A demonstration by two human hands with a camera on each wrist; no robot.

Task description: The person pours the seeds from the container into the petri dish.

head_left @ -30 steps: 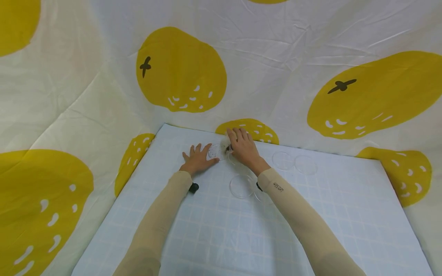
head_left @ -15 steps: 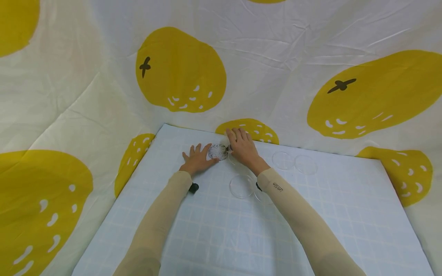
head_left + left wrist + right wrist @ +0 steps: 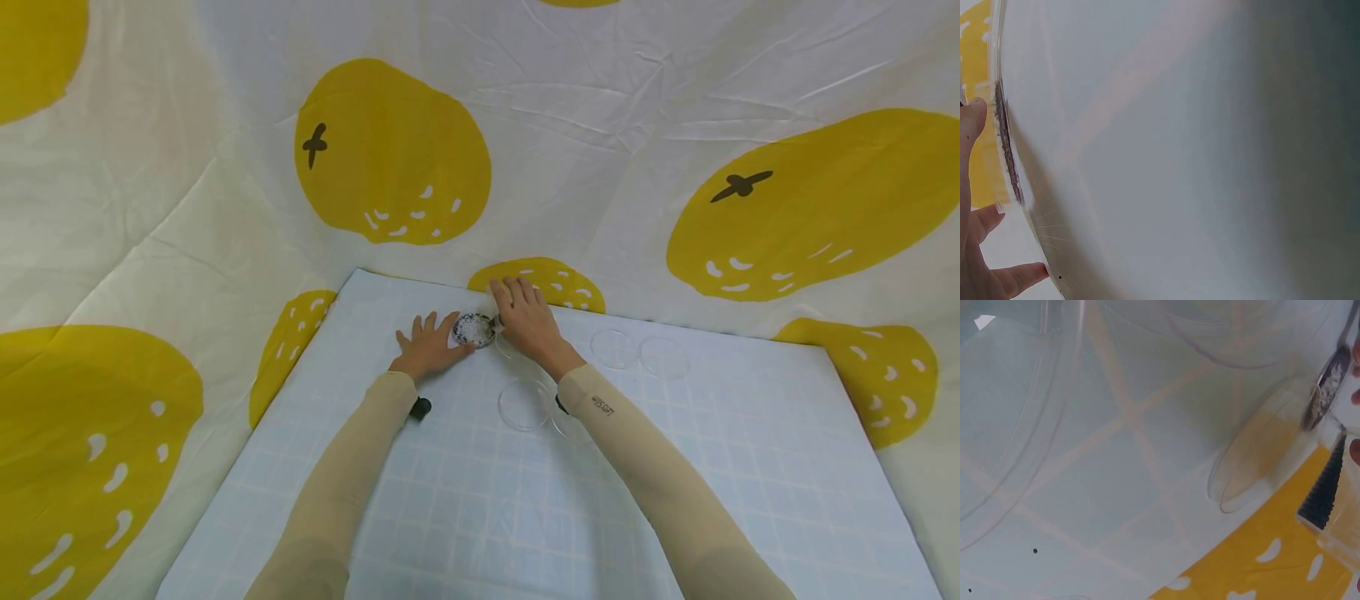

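In the head view my left hand (image 3: 429,348) lies with fingers spread on the table, thumb and index finger holding the sides of a petri dish (image 3: 474,331). White and dark grains fill the dish; edge-on in the left wrist view they form a dark layer. Over its right side, my right hand (image 3: 527,323) grips a clear container, its shape mostly hidden by the hand. The right wrist view shows this clear container (image 3: 1325,515) tilted, dark grains (image 3: 1327,487) gathered inside toward the filled dish (image 3: 1330,387). My right fingertips show only at that view's edge.
Clear petri dish parts lie about: one clear dish (image 3: 525,406) in front of my right hand, another clear dish (image 3: 613,350) and a third (image 3: 664,358) to its right. A fruit-patterned cloth (image 3: 570,167) stands behind the table (image 3: 480,517). Dark specks (image 3: 1035,550) dot the surface.
Dark grains have come into the petri dish, which looked mostly white with a few specks before. The dark matter in the right hand's container shows less. Both hands stay nearly in place.
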